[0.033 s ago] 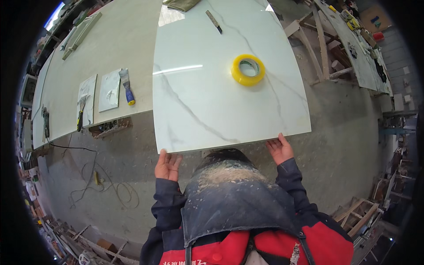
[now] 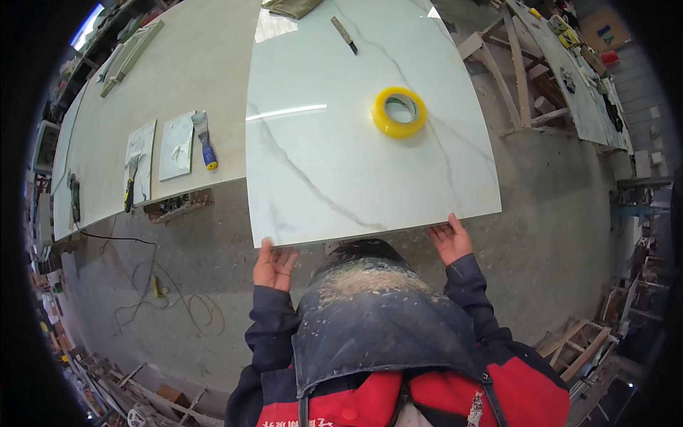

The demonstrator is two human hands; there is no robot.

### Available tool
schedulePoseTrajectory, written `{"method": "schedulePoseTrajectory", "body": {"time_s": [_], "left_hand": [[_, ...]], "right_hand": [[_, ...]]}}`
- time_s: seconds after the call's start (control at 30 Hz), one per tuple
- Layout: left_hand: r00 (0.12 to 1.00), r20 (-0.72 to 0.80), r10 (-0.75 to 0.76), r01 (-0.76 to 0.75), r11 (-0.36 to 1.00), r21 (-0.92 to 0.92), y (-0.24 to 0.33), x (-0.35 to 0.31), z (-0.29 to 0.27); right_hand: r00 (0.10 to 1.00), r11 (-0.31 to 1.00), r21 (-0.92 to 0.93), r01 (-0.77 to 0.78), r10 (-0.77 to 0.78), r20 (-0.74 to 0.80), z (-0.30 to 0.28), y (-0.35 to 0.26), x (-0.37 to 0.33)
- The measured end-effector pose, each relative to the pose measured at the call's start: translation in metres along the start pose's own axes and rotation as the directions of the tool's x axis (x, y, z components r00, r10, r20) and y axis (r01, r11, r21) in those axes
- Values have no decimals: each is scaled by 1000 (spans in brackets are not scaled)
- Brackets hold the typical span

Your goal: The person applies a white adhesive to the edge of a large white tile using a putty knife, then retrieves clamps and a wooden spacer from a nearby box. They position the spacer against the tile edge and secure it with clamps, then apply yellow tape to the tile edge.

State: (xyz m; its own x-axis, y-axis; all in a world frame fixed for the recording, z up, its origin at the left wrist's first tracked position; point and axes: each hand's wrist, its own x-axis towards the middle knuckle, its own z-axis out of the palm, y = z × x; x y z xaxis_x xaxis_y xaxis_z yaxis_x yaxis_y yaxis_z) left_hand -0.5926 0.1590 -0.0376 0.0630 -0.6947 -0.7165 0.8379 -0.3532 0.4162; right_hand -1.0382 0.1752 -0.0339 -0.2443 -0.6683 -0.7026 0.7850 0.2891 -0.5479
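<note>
Head view: white slab (image 2: 320, 156) lies before you, yellow tape roll (image 2: 395, 130) flat on top, within reach. Your left hand (image 2: 275, 268), right hand (image 2: 451, 243) at near edge, spaced wide, probably for balance; thumbs uppermost; cannot tell whether either grip is clamped.

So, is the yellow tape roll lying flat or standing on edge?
Flat: the yellow tape roll shows its round face and open centre.

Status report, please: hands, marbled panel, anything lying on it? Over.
Left hand at near left corner, right hand at near edge of marbled panel; grip unclear. Yellow tape roll, slim tool on top; cloth at far end.
</note>
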Motion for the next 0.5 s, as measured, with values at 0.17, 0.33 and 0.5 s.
{"method": "schedulePoseTrajectory", "body": {"time_s": [0.17,0.33,0.5], "left_hand": [[998,-46,38,-34,995,90,-21,4,20],[996,-20,83,-82,996,39,-26,3,25],[993,3,119,-119,992,41,-31,10,21]], "right_hand": [[1000,1000,19,3,-3,-4,6,9,19],[996,993,82,85,-83,-21,-6,20,29],[989,982,124,145,-146,0,-5,24,32]]}}
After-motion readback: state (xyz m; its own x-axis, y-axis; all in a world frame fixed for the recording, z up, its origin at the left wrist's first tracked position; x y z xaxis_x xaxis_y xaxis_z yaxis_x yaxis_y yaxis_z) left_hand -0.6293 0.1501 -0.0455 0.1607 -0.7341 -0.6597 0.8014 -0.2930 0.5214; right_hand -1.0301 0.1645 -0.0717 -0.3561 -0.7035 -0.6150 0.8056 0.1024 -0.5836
